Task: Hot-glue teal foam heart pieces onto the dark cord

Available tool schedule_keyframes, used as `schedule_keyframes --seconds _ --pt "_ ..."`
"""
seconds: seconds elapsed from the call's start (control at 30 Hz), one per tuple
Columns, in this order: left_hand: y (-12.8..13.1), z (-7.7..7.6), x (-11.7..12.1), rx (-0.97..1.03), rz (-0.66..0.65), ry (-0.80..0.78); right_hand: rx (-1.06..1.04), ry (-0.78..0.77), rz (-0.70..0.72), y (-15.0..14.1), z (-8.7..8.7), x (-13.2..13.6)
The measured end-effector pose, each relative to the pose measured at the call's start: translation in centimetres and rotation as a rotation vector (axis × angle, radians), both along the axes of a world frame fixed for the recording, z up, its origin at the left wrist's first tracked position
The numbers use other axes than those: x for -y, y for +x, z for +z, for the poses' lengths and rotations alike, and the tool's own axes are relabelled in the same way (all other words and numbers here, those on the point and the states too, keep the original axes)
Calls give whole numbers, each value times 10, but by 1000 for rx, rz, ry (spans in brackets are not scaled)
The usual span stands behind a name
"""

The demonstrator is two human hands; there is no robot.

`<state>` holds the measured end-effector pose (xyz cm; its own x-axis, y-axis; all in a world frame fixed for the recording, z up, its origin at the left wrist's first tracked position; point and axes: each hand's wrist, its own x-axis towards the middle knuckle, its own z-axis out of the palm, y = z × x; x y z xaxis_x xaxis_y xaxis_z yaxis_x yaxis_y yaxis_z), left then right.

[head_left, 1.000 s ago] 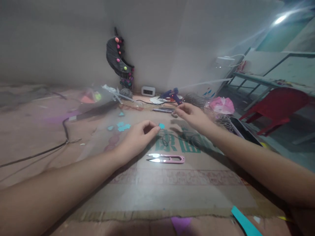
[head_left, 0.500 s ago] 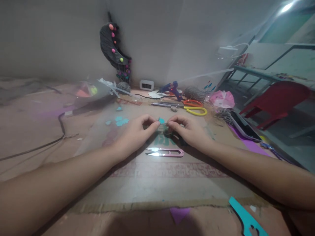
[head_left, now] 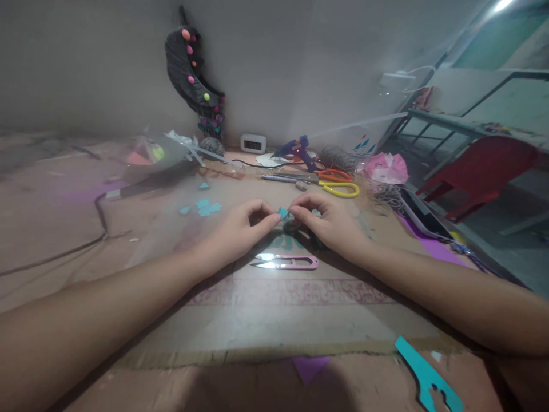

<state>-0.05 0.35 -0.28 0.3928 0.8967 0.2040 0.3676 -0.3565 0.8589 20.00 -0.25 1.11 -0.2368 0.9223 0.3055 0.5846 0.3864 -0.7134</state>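
Observation:
Between thumb and index finger, my left hand [head_left: 251, 226] pinches a small teal cut-out piece [head_left: 283, 213], perhaps foam or felt. My right hand [head_left: 328, 226] is closed too, its thumb and fingertips pressed together at the right edge of that same piece. Both hands are over the middle of the board, close together. Just below them lie pink-handled thread snips [head_left: 287, 262], blades pointing left. To the left of my left hand is a cluster of small teal cut-outs [head_left: 208, 207]. Something dark under my right fingers is too blurred to name.
Behind the hands lie scissors [head_left: 341, 189] with orange and yellow handles, a blue glue gun [head_left: 300, 150] and a small digital clock [head_left: 253, 143]. A phone [head_left: 424, 214] rests at right. A teal sheet scrap [head_left: 429, 375] lies at the front right. A decorated grey crescent [head_left: 184, 71] hangs behind.
The right fingertips have come closer to the left ones and now meet the teal piece, which has turned slightly. The whole view has shifted a little.

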Motion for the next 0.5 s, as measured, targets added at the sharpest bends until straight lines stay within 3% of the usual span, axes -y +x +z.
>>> schedule_keyframes --seconds 0.3,0.5 --pt "-1 -1 -4 29 24 -19 -5 -104 192 0 -6 -3" --pt "0 1 0 3 13 -1 -16 -100 177 -2 -6 -1"
